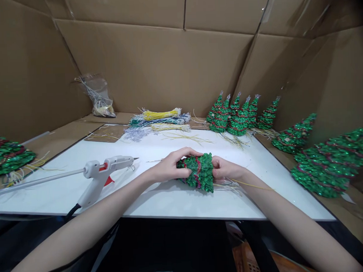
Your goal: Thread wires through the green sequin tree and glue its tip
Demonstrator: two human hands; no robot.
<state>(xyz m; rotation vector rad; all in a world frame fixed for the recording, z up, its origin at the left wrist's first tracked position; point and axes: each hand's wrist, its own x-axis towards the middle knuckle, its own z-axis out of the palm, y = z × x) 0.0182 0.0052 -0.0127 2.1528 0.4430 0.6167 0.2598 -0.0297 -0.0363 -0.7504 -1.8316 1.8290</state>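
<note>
A small green tree with red garland [204, 174] lies on its side over the white board [172, 203], its wide base facing right. My left hand [175, 166] wraps round its narrower part, thumb in front and fingers over the top. At the base, my right hand [222, 170] has its fingers curled against the rim; the fingertips are partly hidden, and what they pinch cannot be made out. Thin yellow and white wires [231, 186] trail from the base to the right, under my right wrist.
A white glue gun [95, 180] with a long glue stick stands at left. Behind lie wire bundles [161, 115] and a plastic bag [101, 99]. Several green trees [237, 122] stand back right, with larger ones [331, 166] at right and one [9, 156] far left. Cardboard walls surround the board.
</note>
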